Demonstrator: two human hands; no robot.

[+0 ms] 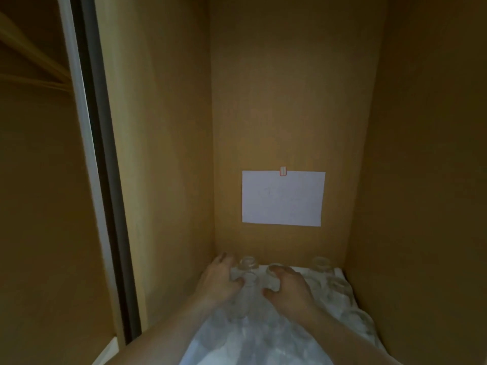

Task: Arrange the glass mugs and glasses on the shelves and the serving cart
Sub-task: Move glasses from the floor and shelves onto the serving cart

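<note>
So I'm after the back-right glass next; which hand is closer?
Right, probably. The right hand lies nearer the back-right glass; the left hand sits by the left wall, beside another glass.

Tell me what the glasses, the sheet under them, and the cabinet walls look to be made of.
Glasses: clear glass, seemingly; you see through them and the rims catch light.
Sheet under them: white, softly rumpled, probably cloth or plastic film; too blurred to tell which.
Cabinet walls: flat, matte tan panels with no visible grain, likely laminated board.
</note>
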